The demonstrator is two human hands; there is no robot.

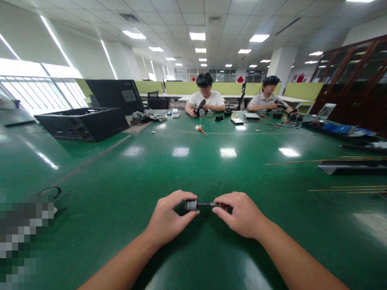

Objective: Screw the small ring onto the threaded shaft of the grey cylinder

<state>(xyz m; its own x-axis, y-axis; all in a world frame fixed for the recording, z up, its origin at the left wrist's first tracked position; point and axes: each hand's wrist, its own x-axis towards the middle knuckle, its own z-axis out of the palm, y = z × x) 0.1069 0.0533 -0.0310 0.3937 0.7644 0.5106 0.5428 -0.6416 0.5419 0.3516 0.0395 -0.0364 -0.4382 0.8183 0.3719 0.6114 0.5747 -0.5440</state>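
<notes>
Just above the green tabletop, or resting on it, I hold a slim dark shaft with a grey cylinder (191, 205); its exact kind I cannot make out. My left hand (169, 217) grips the cylinder end between thumb and forefinger. At the other end, my right hand (242, 213) pinches the shaft, partly covering a dark reddish tip. The thin middle stretch lies bare between both hands, roughly level.
An orange screwdriver (202, 131) lies farther up the green table (169, 171). A black computer case (84, 125) stands at left. Long thin rods (302, 162) and a dark tray (338, 132) occupy the right. Two people (208, 98) work opposite, among small parts.
</notes>
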